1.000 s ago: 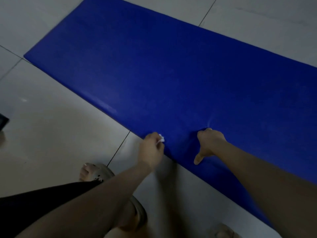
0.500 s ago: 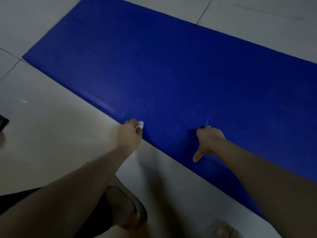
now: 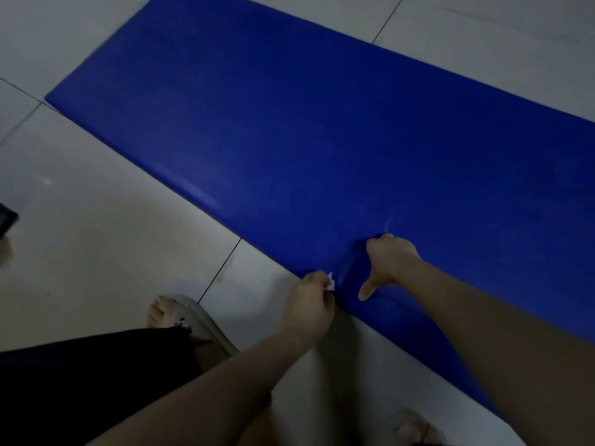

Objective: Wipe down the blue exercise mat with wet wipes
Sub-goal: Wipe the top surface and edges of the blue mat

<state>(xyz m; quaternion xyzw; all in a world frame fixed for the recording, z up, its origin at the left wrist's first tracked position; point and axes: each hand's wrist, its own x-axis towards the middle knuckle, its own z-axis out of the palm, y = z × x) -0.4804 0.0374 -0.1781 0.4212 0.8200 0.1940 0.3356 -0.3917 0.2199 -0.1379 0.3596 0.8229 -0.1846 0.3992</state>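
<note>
The blue exercise mat (image 3: 289, 123) lies flat on a pale tiled floor, running from upper left to lower right. My left hand (image 3: 310, 304) is at the mat's near edge and pinches a small crumpled white wet wipe (image 3: 331, 281) against that edge. Just to its right, my right hand (image 3: 389, 262) sits on the mat with its fingers curled into the material and the thumb stretched out toward me. The mat puckers into a raised fold beside that hand.
My left foot in a pale sandal (image 3: 186, 313) stands on the floor near the mat's edge, and my other foot (image 3: 415, 426) shows at the bottom. A dark object (image 3: 6, 217) pokes in at the left border. Black shorts (image 3: 80, 381) cover my left leg.
My left hand slid the wipe left along the mat's near edge, then came back right, close to my right hand. The right hand stayed put, and the mat's fold beside it grew.
</note>
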